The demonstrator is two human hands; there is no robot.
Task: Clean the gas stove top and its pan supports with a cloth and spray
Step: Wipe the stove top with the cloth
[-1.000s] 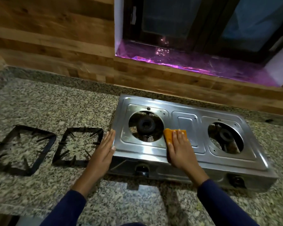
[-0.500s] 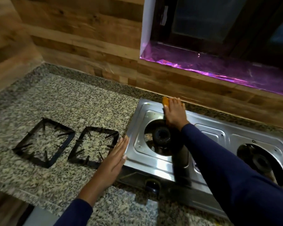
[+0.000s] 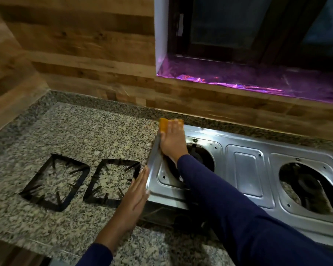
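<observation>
A steel two-burner gas stove (image 3: 244, 169) sits on the granite counter with both burner holes bare. My right hand (image 3: 172, 141) presses an orange cloth (image 3: 164, 125) flat on the stove's far left corner, fingers straight over it. My left hand (image 3: 134, 196) lies open against the stove's left side edge, fingers straight. Two black pan supports (image 3: 55, 182) (image 3: 112, 181) lie side by side on the counter to the left of the stove. No spray bottle is in view.
The granite counter (image 3: 85, 131) runs back to a wood-panelled wall (image 3: 85, 54). A window recess with a purple-lit sill (image 3: 258, 81) lies behind the stove. The counter's front edge is near the bottom left.
My right hand has carried the cloth from the stove's front middle to its far edge, then left to the far left corner. My left hand stays against the stove's left side.
</observation>
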